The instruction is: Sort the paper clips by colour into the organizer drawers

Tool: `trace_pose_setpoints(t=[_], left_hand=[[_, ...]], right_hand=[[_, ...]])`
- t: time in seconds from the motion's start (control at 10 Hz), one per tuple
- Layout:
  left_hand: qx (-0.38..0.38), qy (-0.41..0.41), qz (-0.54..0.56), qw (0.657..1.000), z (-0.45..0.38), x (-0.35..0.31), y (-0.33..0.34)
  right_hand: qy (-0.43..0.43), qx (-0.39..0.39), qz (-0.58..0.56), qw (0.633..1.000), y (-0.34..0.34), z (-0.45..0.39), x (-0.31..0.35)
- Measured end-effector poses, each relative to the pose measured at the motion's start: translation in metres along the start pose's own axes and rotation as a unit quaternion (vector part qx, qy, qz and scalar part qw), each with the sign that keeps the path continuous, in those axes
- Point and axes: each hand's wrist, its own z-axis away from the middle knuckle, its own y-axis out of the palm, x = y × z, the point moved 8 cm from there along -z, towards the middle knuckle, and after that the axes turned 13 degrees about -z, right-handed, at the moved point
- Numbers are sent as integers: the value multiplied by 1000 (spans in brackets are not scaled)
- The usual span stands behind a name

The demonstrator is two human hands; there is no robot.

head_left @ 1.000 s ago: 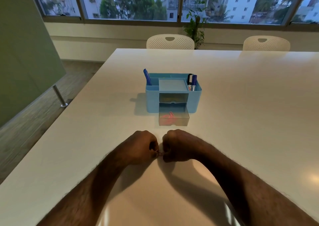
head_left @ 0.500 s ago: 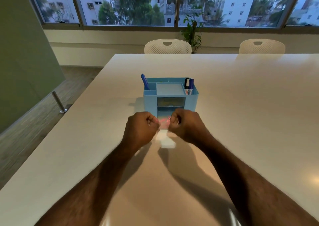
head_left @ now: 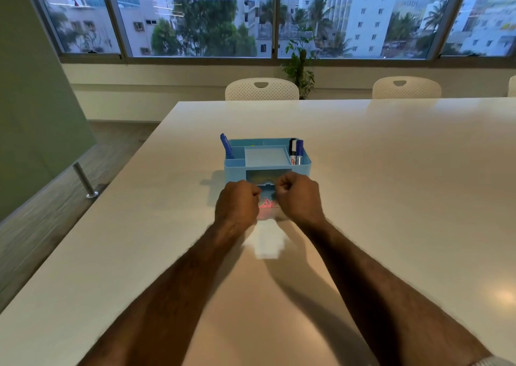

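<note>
On the far left of the light blue plastic desk organizer (head_left: 267,156) a blue pen (head_left: 226,146) stands tilted in the left slot. The organizer sits on the wide white table (head_left: 391,170), near its middle, with a shallow square tray on top and two stacked drawer bays in its front.

Just near of that front, the left hand (head_left: 237,205) is curled into a loose fist, fingers folded in toward the palm, at the left side of the pulled-out clear plastic lower drawer (head_left: 267,213). Whether it pinches a clip or only rests against the drawer wall cannot be told, as the fingertips are hidden.

Between the two hands, inside the open drawer, lie the red wire paper clips (head_left: 266,203), a small tangled heap on the drawer floor. The upper drawer (head_left: 264,176) above is closed and seems to hold something yellowish.

The right hand (head_left: 298,198) is likewise balled up, knuckles toward the organizer, at the drawer's right side; what its fingers grip, if anything, is not visible.

At the organizer's far right, a black-capped marker and a blue-capped marker (head_left: 299,151) stand upright.

The clips are likely very light, stiff, springy and prone to hooking together, so a fingertip pinch on one loop should lift one cleanly. The drawer is light and slides easily; I would hold it by its side walls or front lip
</note>
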Motion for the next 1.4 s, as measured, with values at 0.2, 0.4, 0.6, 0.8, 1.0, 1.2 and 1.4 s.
trace_pose_setpoints(t=[0.2, 0.4, 0.6, 0.8, 1.0, 1.2, 1.4], left_hand=[[-235, 32, 11, 971, -5, 27, -53], [-123, 62, -19, 990, -30, 33, -30], [-98, 66, 28, 993, -24, 38, -14], [-100, 64, 32, 992, -24, 40, -10], [-93, 68, 29, 993, -23, 37, -8], [-63, 75, 11, 995, -30, 38, -14], [50, 73, -74, 993, -64, 19, -44]], right_hand=[[279, -56, -395, 874, 10, 46, -45], [429, -9, -565, 705, 56, 75, -54], [432, -3, -544, 719, 64, 66, -52], [411, 10, -551, 726, 64, 43, -43], [396, 16, -555, 731, 63, 33, -36], [172, -54, -309, 934, 14, 11, -1], [-1, 4, -21, 1000, -22, -59, 62]])
